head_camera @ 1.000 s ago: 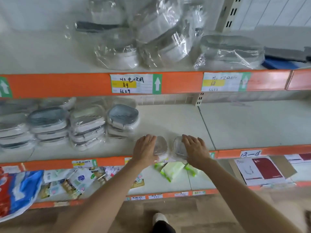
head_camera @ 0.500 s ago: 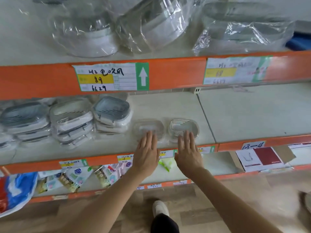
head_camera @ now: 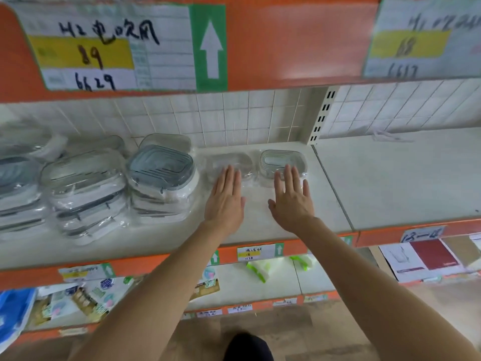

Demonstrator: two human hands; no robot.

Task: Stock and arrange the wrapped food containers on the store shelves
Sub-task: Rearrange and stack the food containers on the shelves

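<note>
Middle shelf (head_camera: pixel 390 183), cream surface with an orange front edge, tiled backing behind it. Upper shelf edge (head_camera: pixel 286 43), orange, carrying a handwritten price label (head_camera: pixel 112 48) with a green arrow and a second label (head_camera: pixel 408 43) at right. Stacks of wrapped containers (head_camera: pixel 104 183) on the left part of the middle shelf, several high, grey lids under clear film; the nearest stack sits just beside my left hand. Lower shelf (head_camera: pixel 276 280) below, holding assorted packets (head_camera: pixel 86 298) and green-trimmed items (head_camera: pixel 257 269). My left hand (head_camera: pixel 225 199), flat, fingers straight and together, fingertips touching the near edge of the left wrapped container (head_camera: pixel 230 160), which lies deep on the shelf near the back. My right hand (head_camera: pixel 292 201), flat, fingers slightly spread, fingertips against the right wrapped container (head_camera: pixel 282 160), just beside the first and level with it. Neither hand grips anything.
</note>
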